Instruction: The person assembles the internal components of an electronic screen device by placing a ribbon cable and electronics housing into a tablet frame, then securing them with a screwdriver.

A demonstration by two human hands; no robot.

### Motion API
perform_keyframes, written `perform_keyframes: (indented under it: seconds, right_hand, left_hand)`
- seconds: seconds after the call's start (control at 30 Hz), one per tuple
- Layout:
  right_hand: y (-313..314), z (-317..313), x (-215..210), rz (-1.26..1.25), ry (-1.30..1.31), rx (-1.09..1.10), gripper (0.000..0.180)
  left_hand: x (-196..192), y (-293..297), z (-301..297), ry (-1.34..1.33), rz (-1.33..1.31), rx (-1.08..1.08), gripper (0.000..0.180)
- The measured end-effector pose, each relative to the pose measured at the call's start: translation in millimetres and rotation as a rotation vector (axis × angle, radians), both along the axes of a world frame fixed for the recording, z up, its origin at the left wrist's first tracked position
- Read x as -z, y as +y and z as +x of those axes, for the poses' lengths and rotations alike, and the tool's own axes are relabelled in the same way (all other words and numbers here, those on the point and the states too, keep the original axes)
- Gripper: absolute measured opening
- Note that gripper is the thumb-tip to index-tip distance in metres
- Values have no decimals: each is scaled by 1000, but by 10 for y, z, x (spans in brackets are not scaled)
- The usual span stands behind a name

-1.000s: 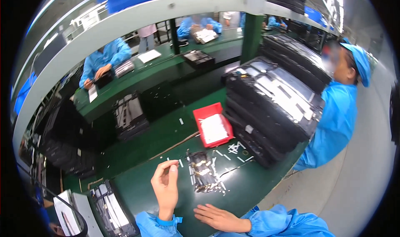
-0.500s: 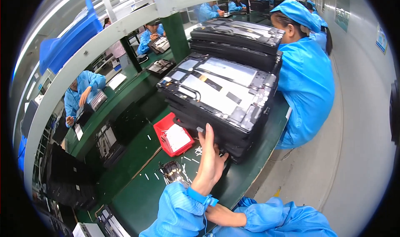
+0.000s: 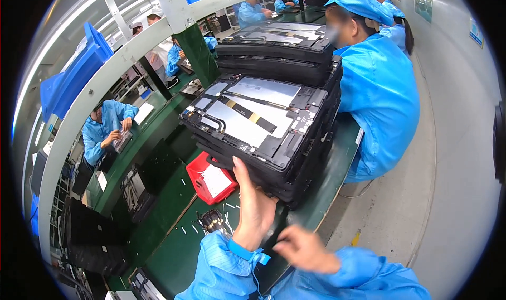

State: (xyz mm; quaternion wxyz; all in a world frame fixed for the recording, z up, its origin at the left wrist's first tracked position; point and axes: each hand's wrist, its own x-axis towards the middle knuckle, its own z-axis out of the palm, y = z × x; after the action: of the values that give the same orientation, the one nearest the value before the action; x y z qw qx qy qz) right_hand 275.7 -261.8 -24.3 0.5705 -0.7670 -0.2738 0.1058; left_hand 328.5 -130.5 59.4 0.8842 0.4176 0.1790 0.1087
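My left hand point(image 3: 254, 205) reaches up against the near side of a stack of black trays point(image 3: 295, 163). Its thumb lies up the edge of the top black tray point(image 3: 263, 157) and its fingers tuck under that tray. The top tray carries an opened flat device point(image 3: 253, 115) with silver panels and a dark ribbon cable. My right hand point(image 3: 304, 249) hovers blurred just below the stack's near corner, fingers loosely curled with nothing in them. Both sleeves are blue.
A red tray point(image 3: 199, 169) with a white sheet sits left of the stack on the green bench point(image 3: 174, 247). A small pile of dark parts point(image 3: 213, 221) and white bits lie nearby. A second tray stack point(image 3: 284, 47) stands behind. A co-worker in blue point(image 3: 379, 94) stands right.
The view has swung right from the bench to the tray stack. My left hand left the small parts and went to the stack's edge; my right hand has risen toward it.
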Motion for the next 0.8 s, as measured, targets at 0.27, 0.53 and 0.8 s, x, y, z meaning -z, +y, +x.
perform_keyframes:
  seconds: [0.27, 0.53, 0.8]
  right_hand:
    - [-260, 1641, 49, 293, -69, 380, 28]
    - [-227, 1580, -57, 369, 250, 232, 38]
    - [-252, 1605, -126, 778, 709, -26, 47]
  left_hand:
    - [414, -21, 95, -171, 89, -33, 87]
    - [338, -23, 133, -127, 38, -114, 86]
    - [34, 20, 143, -256, -125, -28, 80]
